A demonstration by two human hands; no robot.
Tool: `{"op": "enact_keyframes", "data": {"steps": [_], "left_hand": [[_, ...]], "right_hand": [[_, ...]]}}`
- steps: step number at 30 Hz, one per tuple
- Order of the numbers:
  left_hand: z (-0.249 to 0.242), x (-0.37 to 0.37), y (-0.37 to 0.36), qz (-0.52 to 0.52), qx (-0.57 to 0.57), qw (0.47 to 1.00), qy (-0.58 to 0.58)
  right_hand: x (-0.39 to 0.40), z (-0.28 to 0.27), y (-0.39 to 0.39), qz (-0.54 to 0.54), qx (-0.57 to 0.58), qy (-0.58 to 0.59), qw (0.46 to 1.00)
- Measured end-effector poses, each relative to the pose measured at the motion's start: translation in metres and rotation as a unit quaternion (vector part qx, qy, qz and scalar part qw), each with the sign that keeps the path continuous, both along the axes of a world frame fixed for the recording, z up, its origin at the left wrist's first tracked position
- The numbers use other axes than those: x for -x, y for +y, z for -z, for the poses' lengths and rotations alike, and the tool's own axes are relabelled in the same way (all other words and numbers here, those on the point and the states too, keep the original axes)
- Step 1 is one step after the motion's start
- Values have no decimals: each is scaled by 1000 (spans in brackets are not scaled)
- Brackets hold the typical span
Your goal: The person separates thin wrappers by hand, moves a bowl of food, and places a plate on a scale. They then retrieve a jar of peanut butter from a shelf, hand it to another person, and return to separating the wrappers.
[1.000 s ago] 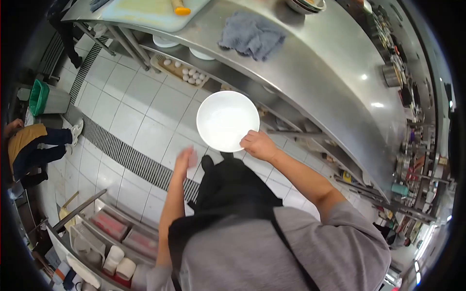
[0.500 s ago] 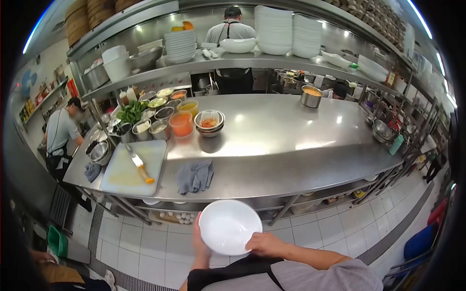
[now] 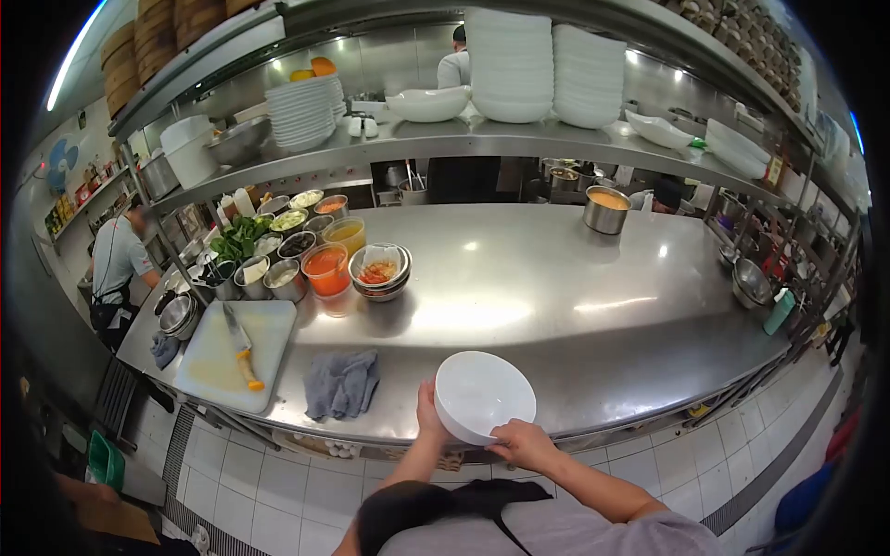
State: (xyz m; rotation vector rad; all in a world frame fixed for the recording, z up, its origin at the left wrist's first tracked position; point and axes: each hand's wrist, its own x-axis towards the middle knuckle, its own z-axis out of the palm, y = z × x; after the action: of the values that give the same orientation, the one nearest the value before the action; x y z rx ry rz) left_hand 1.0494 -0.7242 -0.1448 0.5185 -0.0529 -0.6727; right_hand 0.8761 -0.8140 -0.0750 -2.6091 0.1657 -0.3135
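Observation:
A white bowl (image 3: 484, 394) is held between my two hands at the front edge of the steel table (image 3: 556, 306), its open side facing me. My left hand (image 3: 430, 413) grips its left rim, the fingers partly hidden behind it. At the lower right rim, my right hand (image 3: 522, 445) pinches the edge with its thumb inside. The bowl looks empty. To its left a crumpled grey cloth (image 3: 341, 384) lies on the table, and beyond that a knife (image 3: 239, 341) with an orange handle rests on a white cutting board (image 3: 209, 360).
Tubs of food, including an orange-red one (image 3: 328, 269), crowd the back left beside stacked small bowls (image 3: 380, 271). A metal pot (image 3: 606, 211) stands at the back right. Stacked white dishes (image 3: 510, 67) fill the shelf above. One person (image 3: 120, 255) stands at left, another behind the shelf.
Both hands have carried the bowl forward and to the right, from over the floor to the table's front edge. The view has shifted closer to the table. The person behind the shelf appears further right.

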Motion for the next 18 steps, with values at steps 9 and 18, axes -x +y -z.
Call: {"op": "enact_keyframes", "data": {"steps": [9,18], "left_hand": [[34,-36,-6,-195,-422,850,-248],[15,-25,-10,-215,-584,658,-425]], "right_hand": [[-113,15,-121,-27,102,67,992],[-399,60,-277,51,192,57,978]]}}
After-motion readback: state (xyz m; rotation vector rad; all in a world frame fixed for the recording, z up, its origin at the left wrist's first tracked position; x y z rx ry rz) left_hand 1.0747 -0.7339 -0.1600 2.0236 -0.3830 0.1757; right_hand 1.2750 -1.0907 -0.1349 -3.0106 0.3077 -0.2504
